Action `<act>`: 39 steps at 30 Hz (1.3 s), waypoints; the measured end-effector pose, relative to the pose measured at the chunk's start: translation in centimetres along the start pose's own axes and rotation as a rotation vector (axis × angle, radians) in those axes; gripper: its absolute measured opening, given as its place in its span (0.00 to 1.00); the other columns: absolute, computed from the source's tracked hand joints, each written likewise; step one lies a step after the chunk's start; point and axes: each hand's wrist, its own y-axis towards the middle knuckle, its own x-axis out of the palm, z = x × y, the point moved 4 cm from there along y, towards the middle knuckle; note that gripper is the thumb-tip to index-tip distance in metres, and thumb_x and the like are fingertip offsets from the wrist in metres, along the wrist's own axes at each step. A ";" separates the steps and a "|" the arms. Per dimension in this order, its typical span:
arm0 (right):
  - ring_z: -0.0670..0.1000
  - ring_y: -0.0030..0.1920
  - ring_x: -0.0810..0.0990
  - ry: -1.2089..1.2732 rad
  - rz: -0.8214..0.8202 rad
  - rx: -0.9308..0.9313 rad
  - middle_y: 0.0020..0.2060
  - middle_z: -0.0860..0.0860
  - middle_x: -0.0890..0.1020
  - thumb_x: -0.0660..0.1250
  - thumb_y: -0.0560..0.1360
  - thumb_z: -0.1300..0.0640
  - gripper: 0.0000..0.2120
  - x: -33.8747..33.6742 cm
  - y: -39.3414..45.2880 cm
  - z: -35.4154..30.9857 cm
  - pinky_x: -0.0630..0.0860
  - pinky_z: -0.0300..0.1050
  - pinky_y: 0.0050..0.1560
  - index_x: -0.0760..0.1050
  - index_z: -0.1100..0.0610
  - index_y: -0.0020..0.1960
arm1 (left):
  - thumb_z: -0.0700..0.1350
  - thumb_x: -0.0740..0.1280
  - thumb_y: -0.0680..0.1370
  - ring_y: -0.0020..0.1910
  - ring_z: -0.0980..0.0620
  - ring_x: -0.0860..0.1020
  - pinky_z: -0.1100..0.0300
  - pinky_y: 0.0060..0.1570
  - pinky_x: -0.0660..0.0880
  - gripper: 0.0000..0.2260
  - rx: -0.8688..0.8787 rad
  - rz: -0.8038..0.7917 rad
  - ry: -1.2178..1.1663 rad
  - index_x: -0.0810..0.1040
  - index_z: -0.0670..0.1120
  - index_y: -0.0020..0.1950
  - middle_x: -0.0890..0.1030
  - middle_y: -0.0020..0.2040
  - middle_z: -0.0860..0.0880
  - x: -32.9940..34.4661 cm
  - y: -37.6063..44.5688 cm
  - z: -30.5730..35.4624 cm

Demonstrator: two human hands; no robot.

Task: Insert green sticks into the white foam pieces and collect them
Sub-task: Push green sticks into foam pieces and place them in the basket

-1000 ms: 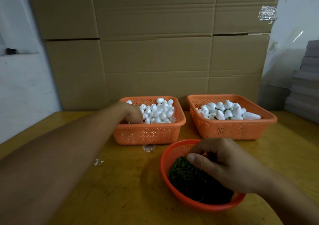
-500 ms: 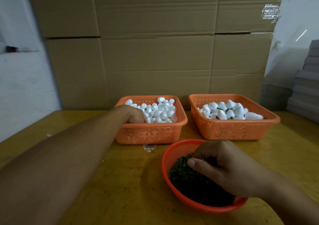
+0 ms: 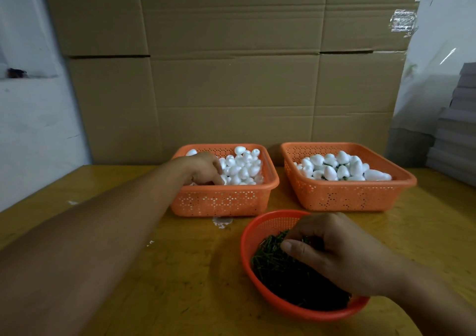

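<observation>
Cardboard boxes (image 3: 231, 78) wall off the back of our yellow table (image 3: 180, 271). Our left hand (image 3: 203, 168) reaches into the left square basket (image 3: 224, 201), fingers curled down among the small white foam pieces (image 3: 240, 167); we cannot tell whether it grips one. Our right hand (image 3: 334, 253) sits in the round red basket (image 3: 260, 232) nearest us, fingers bent into the pile of green sticks (image 3: 278, 266), thumb alongside; whether it pinches any is hidden. Beyond it, the right square basket (image 3: 345, 194) holds larger foam pieces (image 3: 334, 167), some with green showing beneath.
</observation>
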 end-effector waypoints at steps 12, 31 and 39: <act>0.42 0.44 0.81 -0.030 -0.014 0.022 0.42 0.39 0.83 0.67 0.79 0.42 0.11 0.0 0.0 -0.2 0.77 0.43 0.44 0.83 0.47 0.49 | 0.34 0.70 0.77 0.38 0.51 0.79 0.53 0.47 0.81 0.09 0.207 0.265 -0.515 0.79 0.47 0.50 0.82 0.46 0.44 -1.1 -2.4 1.8; 0.41 0.47 0.81 -0.248 -0.162 0.107 0.48 0.39 0.84 0.67 0.79 0.45 0.09 1.1 0.2 0.2 0.79 0.44 0.49 0.83 0.43 0.55 | 0.40 0.62 0.84 0.53 0.53 0.82 0.63 0.50 0.78 0.13 0.626 0.101 -0.674 0.78 0.58 0.58 0.84 0.53 0.51 5.0 -14.4 4.6; 0.42 0.52 0.78 -0.374 -0.327 0.159 0.53 0.42 0.80 0.60 0.74 0.29 0.25 1.7 -0.4 -0.1 0.78 0.46 0.54 0.77 0.45 0.60 | 0.42 0.70 0.78 0.55 0.54 0.82 0.60 0.52 0.79 0.15 0.633 -0.053 -0.757 0.82 0.58 0.60 0.84 0.55 0.50 6.9 -16.2 4.1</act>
